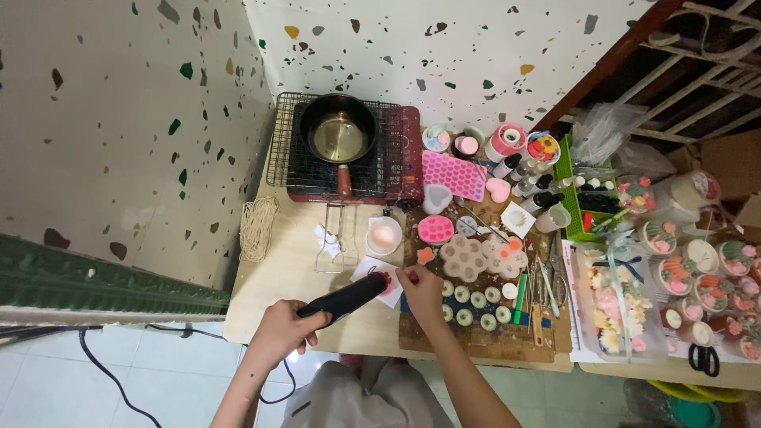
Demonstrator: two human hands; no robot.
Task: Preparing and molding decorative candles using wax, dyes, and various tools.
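While crowded rightward, left hand (279,331) near table edge (238,337)

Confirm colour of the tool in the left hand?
Black, seen in the head view: the heat tool in the left hand.

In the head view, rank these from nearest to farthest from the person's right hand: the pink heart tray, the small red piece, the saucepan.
1. Small red piece, at the right hand fingers.
2. Pink heart tray, farther up the table.
3. Saucepan, on the stove by the wall.

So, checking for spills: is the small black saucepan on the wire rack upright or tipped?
Upright: the saucepan sits level on the rack, mouth upward.
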